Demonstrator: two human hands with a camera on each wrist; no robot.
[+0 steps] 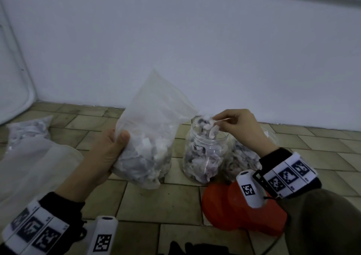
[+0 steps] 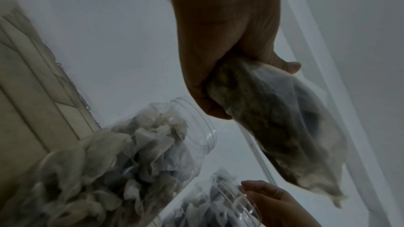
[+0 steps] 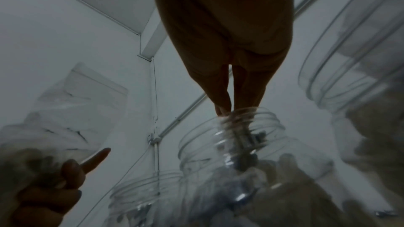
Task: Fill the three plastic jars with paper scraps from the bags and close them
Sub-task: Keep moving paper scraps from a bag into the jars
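The scraps [image 1: 210,126] pinched in the right hand [image 1: 237,126] are best pushed well down through the mouth of the open jar [image 1: 205,153], so that nothing catches on the rim and falls to the tiled floor [image 1: 168,202]. The bag [image 1: 148,135], upright and just left of the jar, is gripped low by the left hand [image 1: 106,153], thumb in front. The right wrist is bent downward over the jar mouth.
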